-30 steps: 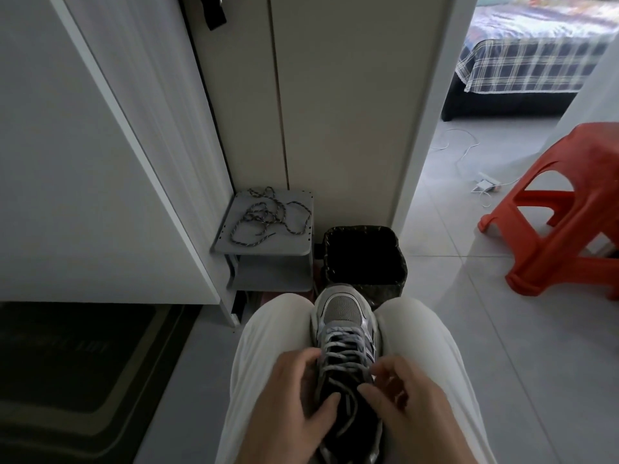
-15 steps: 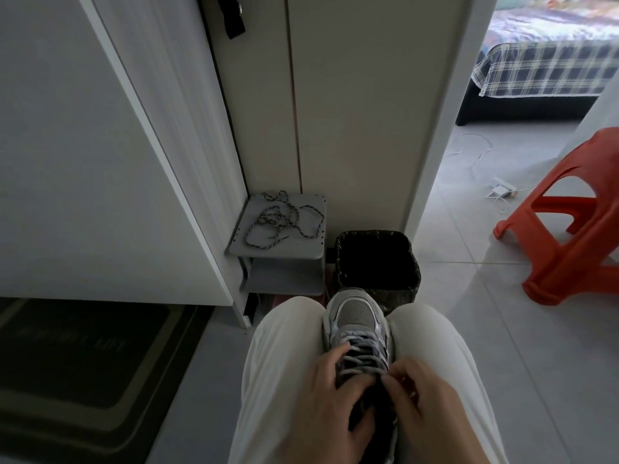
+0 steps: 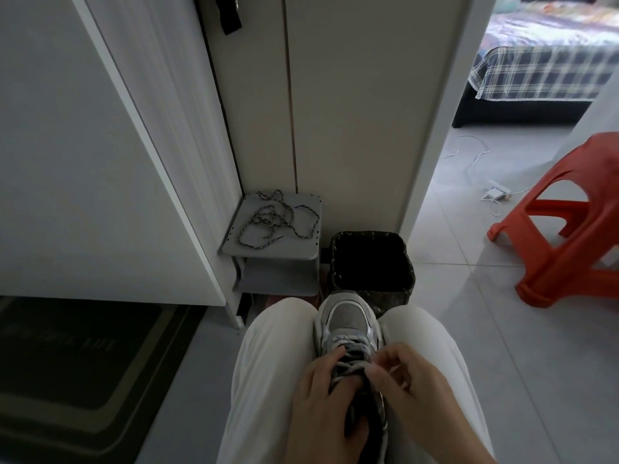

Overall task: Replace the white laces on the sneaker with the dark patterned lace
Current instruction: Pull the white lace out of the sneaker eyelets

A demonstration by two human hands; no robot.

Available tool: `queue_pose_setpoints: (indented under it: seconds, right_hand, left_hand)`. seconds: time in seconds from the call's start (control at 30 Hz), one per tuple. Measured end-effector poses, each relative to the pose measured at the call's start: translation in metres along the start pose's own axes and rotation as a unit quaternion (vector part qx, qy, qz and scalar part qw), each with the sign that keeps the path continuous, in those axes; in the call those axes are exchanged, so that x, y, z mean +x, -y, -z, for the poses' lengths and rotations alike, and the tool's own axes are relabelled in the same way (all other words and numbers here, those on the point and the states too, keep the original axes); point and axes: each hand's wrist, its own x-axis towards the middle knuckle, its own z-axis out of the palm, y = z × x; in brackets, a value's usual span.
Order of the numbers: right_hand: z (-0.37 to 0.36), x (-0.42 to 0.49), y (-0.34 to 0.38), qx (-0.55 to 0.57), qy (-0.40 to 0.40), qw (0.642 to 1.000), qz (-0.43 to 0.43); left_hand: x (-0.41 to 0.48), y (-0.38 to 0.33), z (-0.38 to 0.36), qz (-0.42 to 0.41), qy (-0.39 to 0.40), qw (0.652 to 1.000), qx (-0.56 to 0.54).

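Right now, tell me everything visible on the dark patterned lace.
The dark patterned lace looks like a round, rope-like cord, dark with pale flecks. It lies unthreaded in a loose tangle of loops on the top board of the small grey shelf unit, left of the black bin. Only the shelf touches it. The left hand holds the sneaker and the right hand pinches its white laces.

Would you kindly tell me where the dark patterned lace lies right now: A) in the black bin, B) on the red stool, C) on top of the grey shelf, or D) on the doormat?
C: the lace lies in a loose tangle on the top of the shelf, just left of the bin.
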Motion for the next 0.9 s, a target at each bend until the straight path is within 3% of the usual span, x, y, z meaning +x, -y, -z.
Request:
queue_pose_setpoints:
  seconds: [0.03, 0.13, 0.2, 0.4, 0.6, 0.77, 0.9]
  right_hand:
    - [0.001, -0.002, -0.006, 0.012, 0.005, 1.0, -0.017]
    - [0.001, -0.01, -0.018, 0.038, 0.04, 0.997, -0.049]
    - [0.0, -0.014, -0.021, 0.025, 0.04, 0.998, -0.034]
    - [-0.007, -0.018, -0.021, -0.017, -0.013, 0.999, 0.033]
    - [-0.001, -0.011, -0.014, 0.07, -0.094, 0.992, 0.054]
    - [0.002, -0.002, -0.017, 0.078, -0.046, 0.996, 0.019]
    - [0.004, -0.006, -0.023, 0.037, 0.04, 0.998, -0.007]
  left_hand:
    - [-0.004, 0.0, -0.02, -0.02, 0.011, 0.998, -0.055]
    - [-0.011, 0.022, -0.042, -0.02, -0.07, 0.995, -0.068]
    - [-0.008, 0.018, -0.038, -0.023, -0.07, 0.994, -0.086]
    - [-0.01, 0.018, -0.036, -0.015, -0.057, 0.994, -0.097]
    - [-0.009, 0.018, -0.036, -0.02, -0.062, 0.994, -0.09]
    - [-0.009, 0.02, -0.039, -0.016, -0.075, 0.993, -0.092]
    - [-0.009, 0.021, -0.04, -0.022, -0.082, 0.993, -0.085]
